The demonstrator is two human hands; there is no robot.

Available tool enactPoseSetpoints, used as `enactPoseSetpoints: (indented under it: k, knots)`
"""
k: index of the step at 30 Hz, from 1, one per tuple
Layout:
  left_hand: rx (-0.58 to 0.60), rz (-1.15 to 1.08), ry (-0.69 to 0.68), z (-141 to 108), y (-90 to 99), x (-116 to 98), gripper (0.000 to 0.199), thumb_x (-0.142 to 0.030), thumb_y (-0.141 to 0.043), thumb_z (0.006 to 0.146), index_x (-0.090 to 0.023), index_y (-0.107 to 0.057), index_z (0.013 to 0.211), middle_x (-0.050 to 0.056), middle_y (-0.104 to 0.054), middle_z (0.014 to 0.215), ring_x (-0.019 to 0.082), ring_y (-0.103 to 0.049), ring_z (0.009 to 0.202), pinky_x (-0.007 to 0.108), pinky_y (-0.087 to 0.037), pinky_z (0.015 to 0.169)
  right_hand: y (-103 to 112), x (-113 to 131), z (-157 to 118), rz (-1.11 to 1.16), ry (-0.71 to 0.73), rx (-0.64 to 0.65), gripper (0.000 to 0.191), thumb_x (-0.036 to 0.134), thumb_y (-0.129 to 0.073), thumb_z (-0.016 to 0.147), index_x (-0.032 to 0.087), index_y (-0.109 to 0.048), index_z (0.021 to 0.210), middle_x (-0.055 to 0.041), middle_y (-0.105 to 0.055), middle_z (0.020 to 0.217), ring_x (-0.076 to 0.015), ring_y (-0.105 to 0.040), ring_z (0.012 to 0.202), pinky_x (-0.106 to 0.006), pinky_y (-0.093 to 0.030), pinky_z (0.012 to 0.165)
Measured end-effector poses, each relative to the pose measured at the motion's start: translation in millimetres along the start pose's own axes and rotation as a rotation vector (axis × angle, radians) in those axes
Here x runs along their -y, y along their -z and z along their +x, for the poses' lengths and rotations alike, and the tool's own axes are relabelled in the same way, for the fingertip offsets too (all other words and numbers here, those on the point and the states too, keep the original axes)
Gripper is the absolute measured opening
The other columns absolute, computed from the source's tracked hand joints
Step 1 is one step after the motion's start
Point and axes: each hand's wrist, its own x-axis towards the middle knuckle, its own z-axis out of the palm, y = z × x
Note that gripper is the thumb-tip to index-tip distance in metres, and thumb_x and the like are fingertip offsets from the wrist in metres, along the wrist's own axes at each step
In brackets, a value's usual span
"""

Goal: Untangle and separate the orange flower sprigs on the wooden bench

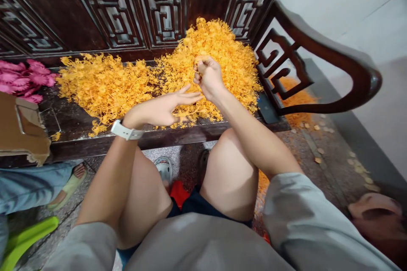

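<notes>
A big heap of orange-yellow artificial flower pieces, thin and spidery, lies on the dark wooden bench at centre right. A second, lower heap of the same flower pieces spreads to the left and meets it. Above the big heap, my right hand is closed in a pinch on a small orange flower piece, mostly hidden by the fingers. My left hand, with a white band at its wrist, reaches over the front of the heaps. Its fingers are stretched out and apart, just below my right hand.
Pink artificial flowers and a torn cardboard box sit at the bench's left. A dark phone lies beside the curved armrest. Orange bits cover the floor at right. Another person's leg is at lower left.
</notes>
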Motion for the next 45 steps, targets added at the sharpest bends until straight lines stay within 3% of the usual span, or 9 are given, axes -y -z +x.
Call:
enactPoseSetpoints:
  k: [4,8,11,13,17,24,30,35,45]
  knots:
    - [0.022,-0.126,0.101,-32,32.0,35,0.071,-0.034,-0.075,0.084,-0.039,-0.061,0.154,0.002,-0.050,0.167,0.034,-0.044,0.157,0.054,-0.043,0.125,9,11,-2,0.095,-0.019,0.026,0.030,0.049,-0.067,0.092,0.027,-0.047,0.088,0.0034,-0.055,0.073,-0.0122,-0.037,0.055,-0.029,-0.035,0.051]
    - [-0.327,-0.321,0.161,-48,48.6,77,0.089,-0.043,-0.093,0.071,-0.047,-0.059,0.153,-0.002,-0.053,0.164,0.036,-0.057,0.145,0.056,-0.054,0.115,5,20,-11,0.087,-0.015,0.071,0.028,0.047,-0.067,0.092,0.028,-0.047,0.088,0.0039,-0.053,0.071,-0.0126,-0.033,0.052,-0.030,-0.032,0.050]
    - [-0.822,-0.235,0.199,-39,42.7,88,0.057,-0.055,-0.087,0.081,-0.037,-0.074,0.133,0.001,-0.076,0.134,0.028,-0.071,0.116,0.055,-0.055,0.109,0,23,-15,0.113,-0.031,0.106,0.027,0.044,-0.068,0.091,0.027,-0.047,0.088,0.0046,-0.052,0.070,-0.0112,-0.029,0.051,-0.030,-0.029,0.049]
    - [-0.963,-0.137,0.190,-23,30.8,81,0.041,-0.060,-0.074,0.093,-0.027,-0.079,0.118,0.005,-0.080,0.114,0.023,-0.071,0.104,0.050,-0.056,0.102,-3,24,-17,0.151,-0.045,0.151,0.025,0.040,-0.067,0.092,0.026,-0.047,0.088,0.0048,-0.051,0.071,-0.0093,-0.028,0.050,-0.028,-0.026,0.048]
    - [-0.784,-0.227,0.110,16,0.4,48,0.047,-0.062,-0.077,0.090,-0.023,-0.075,0.117,0.008,-0.078,0.105,0.019,-0.072,0.094,0.034,-0.059,0.082,-9,22,-24,0.174,-0.118,0.236,0.019,0.030,-0.062,0.095,0.023,-0.045,0.088,0.0047,-0.051,0.071,-0.0070,-0.029,0.049,-0.024,-0.024,0.046]
    - [-0.985,-0.274,0.107,45,-22.0,39,0.039,-0.060,-0.074,0.094,-0.022,-0.064,0.092,0.002,-0.064,0.077,0.018,-0.070,0.078,0.029,-0.057,0.065,-22,17,-35,0.112,-0.142,0.270,0.019,0.030,-0.055,0.100,0.022,-0.045,0.086,0.0033,-0.048,0.072,-0.0071,-0.033,0.051,-0.023,-0.025,0.046]
    - [-0.986,-0.584,0.228,48,-28.7,30,0.030,-0.042,-0.076,0.096,-0.023,-0.057,0.084,0.002,-0.065,0.074,0.014,-0.067,0.067,0.026,-0.055,0.059,-24,12,-34,-0.070,0.144,0.100,0.053,0.076,-0.041,0.102,0.024,-0.051,0.096,0.0003,-0.051,0.082,-0.0119,-0.053,0.068,-0.024,-0.044,0.057]
    - [-0.885,-0.816,0.217,53,-28.9,14,0.020,-0.033,-0.073,0.099,-0.022,-0.060,0.089,0.000,-0.063,0.074,0.012,-0.065,0.068,0.022,-0.053,0.062,-18,12,-35,-0.220,0.404,0.142,0.057,0.080,-0.051,0.097,0.024,-0.052,0.087,-0.0017,-0.054,0.079,-0.0180,-0.064,0.082,-0.031,-0.057,0.068]
    - [-0.779,-1.305,0.242,49,-20.4,-10,0.047,-0.053,-0.057,0.108,-0.020,-0.055,0.074,-0.007,-0.036,0.053,0.005,-0.037,0.039,0.019,-0.037,0.043,-32,40,-54,0.121,0.183,0.338,0.052,0.069,-0.070,0.092,0.024,-0.047,0.080,0.0051,-0.053,0.064,-0.0082,-0.057,0.049,-0.018,-0.035,0.037]
